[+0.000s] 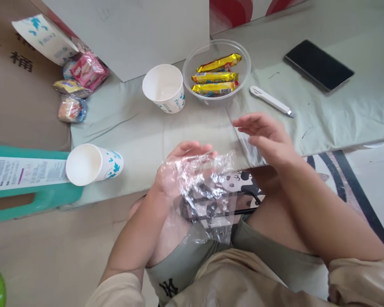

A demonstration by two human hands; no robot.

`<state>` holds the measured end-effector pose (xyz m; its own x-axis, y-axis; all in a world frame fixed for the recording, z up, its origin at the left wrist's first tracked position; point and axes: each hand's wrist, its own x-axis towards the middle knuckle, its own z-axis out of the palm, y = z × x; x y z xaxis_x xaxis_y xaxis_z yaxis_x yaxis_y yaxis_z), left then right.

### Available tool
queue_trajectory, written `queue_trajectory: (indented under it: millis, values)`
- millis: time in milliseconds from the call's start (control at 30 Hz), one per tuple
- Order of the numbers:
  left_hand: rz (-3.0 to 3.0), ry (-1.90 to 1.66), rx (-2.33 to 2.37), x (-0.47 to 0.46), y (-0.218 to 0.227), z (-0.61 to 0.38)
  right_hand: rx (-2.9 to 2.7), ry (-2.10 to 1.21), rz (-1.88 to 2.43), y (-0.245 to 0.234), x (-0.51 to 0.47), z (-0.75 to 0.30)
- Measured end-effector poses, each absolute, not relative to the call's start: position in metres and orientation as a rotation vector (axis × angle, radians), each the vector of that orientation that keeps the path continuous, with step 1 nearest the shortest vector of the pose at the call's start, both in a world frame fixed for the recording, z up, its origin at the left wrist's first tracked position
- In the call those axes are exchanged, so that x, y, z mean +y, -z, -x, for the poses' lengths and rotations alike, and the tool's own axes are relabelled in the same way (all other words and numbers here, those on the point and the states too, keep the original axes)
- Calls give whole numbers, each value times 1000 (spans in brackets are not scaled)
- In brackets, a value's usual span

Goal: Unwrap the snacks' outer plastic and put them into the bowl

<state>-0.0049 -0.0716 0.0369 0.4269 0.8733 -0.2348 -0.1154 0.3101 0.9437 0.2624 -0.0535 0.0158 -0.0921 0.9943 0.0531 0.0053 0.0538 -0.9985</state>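
Clear crinkled plastic bag (206,192) hangs at my left hand (179,164), spreading in front of my palm and down over my lap. Its fingers point to the right, and the plastic blurs where the thumb grips it. My right hand (269,138) is raised at the table's front edge, fingers apart from the thumb, holding nothing. A white utility knife (271,101) lies just beyond it. Past my hands stand an upright paper cup (166,89) and a clear round bowl (245,81) containing several yellow-wrapped snack bars (216,77).
Another paper cup (92,165) lies tipped at the left, by a green carton (51,200). Further back are wrapped snacks (86,72) and a third cup (48,40) against a brown box (35,106). A black phone (320,65) rests on the cloth-covered table (345,115).
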Motion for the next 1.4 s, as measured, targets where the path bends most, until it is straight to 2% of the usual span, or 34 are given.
queue_trajectory:
  millis: [100, 167, 367, 567, 733, 1033, 1400]
  values:
    - [-863, -842, 961, -56, -30, -8, -1442, -1489, 933, -20, -57, -244]
    - [-838, -876, 963, -46, -22, -17, -1443, -1547, 927, -20, -57, -233]
    - [-1064, -827, 1203, -33, -12, -23, -1280, -1420, 1282, -14, -45, -221]
    - [-1160, -674, 1189, -27, -14, -4, -1229, -1389, 1229, -18, -42, -226]
    - [-1063, -750, 1175, -23, -14, 3, -1035, -1391, 1218, -8, -43, -223]
    - [-1018, -753, 1219, -27, -19, -6, -1247, -1272, 1151, -1, -45, -221]
    - [-1151, -891, 1161, -12, -5, 3, -1280, -1146, 1371, 2, -38, -229]
